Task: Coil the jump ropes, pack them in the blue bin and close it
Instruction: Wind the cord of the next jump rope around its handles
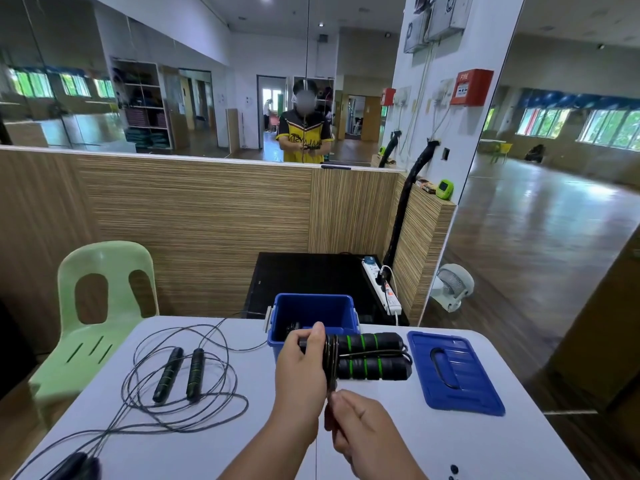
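My left hand [300, 368] grips a jump rope's two black foam handles with green bands [372, 356], held side by side and level above the white table [408, 441], just in front of the open blue bin [341, 311]. Rope is wound around the handles beside my fingers. My right hand [360, 431] pinches the rope's loose cord below the handles. Something dark lies inside the bin. A second jump rope [180, 374] lies uncoiled on the table's left, its handles side by side. The blue lid [455, 370] lies flat on the right.
Another pair of dark handles [74, 467] pokes in at the table's near left corner. A green plastic chair [100, 306] stands left of the table. Behind the bin are a black box and a white power strip [382, 285]. A mirror wall reflects a person.
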`<act>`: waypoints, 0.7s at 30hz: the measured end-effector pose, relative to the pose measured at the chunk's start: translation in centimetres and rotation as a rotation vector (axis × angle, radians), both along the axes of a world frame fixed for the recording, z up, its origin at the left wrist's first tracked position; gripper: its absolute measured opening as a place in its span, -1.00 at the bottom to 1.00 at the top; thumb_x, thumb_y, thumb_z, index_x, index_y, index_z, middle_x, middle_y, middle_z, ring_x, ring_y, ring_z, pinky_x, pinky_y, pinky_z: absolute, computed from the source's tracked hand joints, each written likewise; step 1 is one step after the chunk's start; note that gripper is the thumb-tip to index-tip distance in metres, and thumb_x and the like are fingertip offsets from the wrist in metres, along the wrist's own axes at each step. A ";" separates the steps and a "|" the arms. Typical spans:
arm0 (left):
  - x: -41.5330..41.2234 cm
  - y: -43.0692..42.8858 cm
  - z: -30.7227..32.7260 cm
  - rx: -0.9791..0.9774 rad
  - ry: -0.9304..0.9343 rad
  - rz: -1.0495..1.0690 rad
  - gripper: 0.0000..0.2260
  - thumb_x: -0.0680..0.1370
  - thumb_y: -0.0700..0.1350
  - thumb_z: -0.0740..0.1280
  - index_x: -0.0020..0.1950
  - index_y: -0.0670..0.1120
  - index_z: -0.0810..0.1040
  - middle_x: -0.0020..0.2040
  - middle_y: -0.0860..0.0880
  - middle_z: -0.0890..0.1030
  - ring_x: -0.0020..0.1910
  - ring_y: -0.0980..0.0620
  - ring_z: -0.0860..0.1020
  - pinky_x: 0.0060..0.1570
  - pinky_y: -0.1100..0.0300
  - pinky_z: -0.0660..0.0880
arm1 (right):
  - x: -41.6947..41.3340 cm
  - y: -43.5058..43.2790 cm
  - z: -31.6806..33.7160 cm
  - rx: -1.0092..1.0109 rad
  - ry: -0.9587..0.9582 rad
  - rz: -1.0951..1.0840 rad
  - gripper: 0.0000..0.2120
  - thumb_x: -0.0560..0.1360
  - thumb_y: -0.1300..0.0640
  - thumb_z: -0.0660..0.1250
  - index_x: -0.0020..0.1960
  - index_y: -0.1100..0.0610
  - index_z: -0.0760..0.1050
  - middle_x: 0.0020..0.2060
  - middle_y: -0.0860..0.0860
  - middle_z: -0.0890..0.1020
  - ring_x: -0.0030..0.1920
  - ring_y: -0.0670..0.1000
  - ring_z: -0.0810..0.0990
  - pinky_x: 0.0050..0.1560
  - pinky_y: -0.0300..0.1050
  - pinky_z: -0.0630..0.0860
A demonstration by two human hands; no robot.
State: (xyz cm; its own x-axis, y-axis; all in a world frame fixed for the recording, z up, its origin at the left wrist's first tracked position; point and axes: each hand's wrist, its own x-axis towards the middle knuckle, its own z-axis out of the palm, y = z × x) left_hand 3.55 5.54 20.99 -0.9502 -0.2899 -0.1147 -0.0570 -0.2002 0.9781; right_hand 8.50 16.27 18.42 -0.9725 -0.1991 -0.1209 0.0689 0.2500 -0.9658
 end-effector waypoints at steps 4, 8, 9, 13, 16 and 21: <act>0.2 0.1 0.2 -0.027 0.010 -0.001 -0.74 0.67 0.13 0.25 0.02 -0.04 0.57 -0.09 -0.04 0.70 -0.09 0.01 0.65 0.02 0.00 0.59 | 0.0 0.0 -0.1 0.021 -0.045 0.025 -0.60 0.71 0.01 0.11 -0.24 0.12 0.46 -0.48 0.03 0.39 -0.53 -0.11 0.26 -0.47 -0.32 0.21; 0.3 0.1 0.3 -0.054 0.033 0.001 -0.73 0.68 0.12 0.23 0.01 -0.04 0.56 -0.11 -0.01 0.70 -0.07 0.03 0.66 0.01 0.05 0.59 | -0.4 0.1 -0.1 0.025 -0.092 0.040 -0.56 0.71 -0.10 0.09 -0.23 0.14 0.40 -0.46 0.01 0.41 -0.54 -0.11 0.28 -0.48 -0.30 0.22; 0.3 0.0 0.4 -0.068 0.039 0.000 -0.73 0.68 0.13 0.22 0.00 -0.04 0.56 -0.11 -0.01 0.70 -0.08 0.02 0.66 -0.02 0.04 0.59 | -0.5 0.2 -0.2 0.040 -0.109 0.044 -0.55 0.70 -0.12 0.09 -0.23 0.14 0.38 -0.46 0.00 0.41 -0.54 -0.10 0.28 -0.47 -0.30 0.22; 0.1 -0.4 0.0 -0.111 0.044 -0.003 -0.71 0.67 0.18 0.20 -0.02 0.00 0.53 -0.09 -0.02 0.69 -0.12 -0.01 0.63 -0.13 0.04 0.54 | -1.1 0.3 -0.8 0.077 -0.159 0.043 -0.53 0.69 -0.17 0.07 -0.28 0.09 0.35 -0.46 -0.01 0.42 -0.50 -0.07 0.27 -0.47 -0.30 0.23; 0.2 -0.4 0.1 -0.094 0.025 0.002 -0.71 0.68 0.18 0.19 0.00 0.00 0.54 -0.06 -0.02 0.69 -0.07 0.02 0.64 -0.06 0.06 0.57 | -1.7 0.0 -1.3 0.088 -0.174 0.039 -0.52 0.68 -0.18 0.08 -0.33 0.03 0.34 -0.45 -0.01 0.42 -0.48 -0.05 0.28 -0.45 -0.28 0.23; 0.3 -0.6 0.8 -0.015 -0.022 -0.039 -0.69 0.70 0.13 0.19 0.03 -0.09 0.53 -0.08 -0.05 0.68 -0.16 0.06 0.61 -0.19 0.17 0.50 | -2.9 0.6 -2.1 0.104 -0.132 0.100 -0.50 0.67 -0.18 0.08 -0.35 0.03 0.37 -0.47 -0.01 0.44 -0.49 -0.05 0.33 -0.41 -0.24 0.29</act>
